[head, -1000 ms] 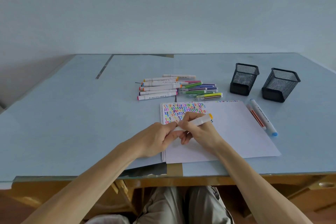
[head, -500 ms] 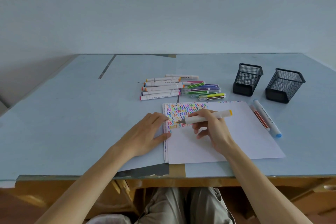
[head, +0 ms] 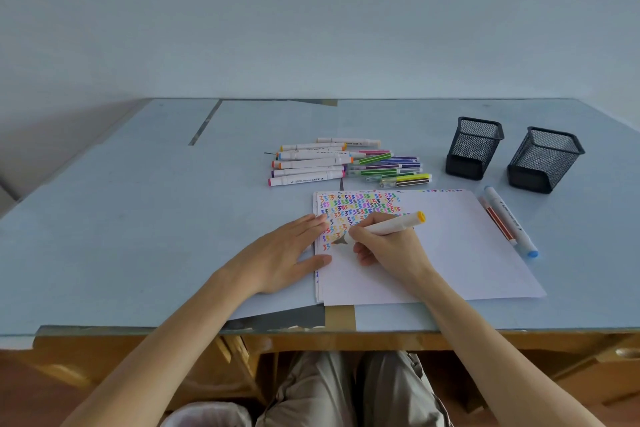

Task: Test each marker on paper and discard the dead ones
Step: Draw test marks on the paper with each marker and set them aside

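Observation:
My right hand (head: pixel 386 248) grips a white marker with a yellow end cap (head: pixel 389 226), its dark tip down on the white paper (head: pixel 450 246) below rows of coloured squiggles. My left hand (head: pixel 289 255) lies flat with straight fingers on the paper's left edge. A pile of white and striped markers (head: pixel 343 161) lies behind the paper. Two more markers (head: pixel 509 222), one blue-capped and one red, lie right of the sheet.
Two black mesh pen cups (head: pixel 472 149) (head: pixel 543 159) stand at the back right of the blue desk (head: pixel 138 236). A pale bin (head: pixel 207 414) sits on the floor beside my knees, under the desk's front edge.
A second ago both hands were together at the marker's left end. The left hand then moved to lie flat on the paper, and the right hand brought the tip down lower on the sheet.

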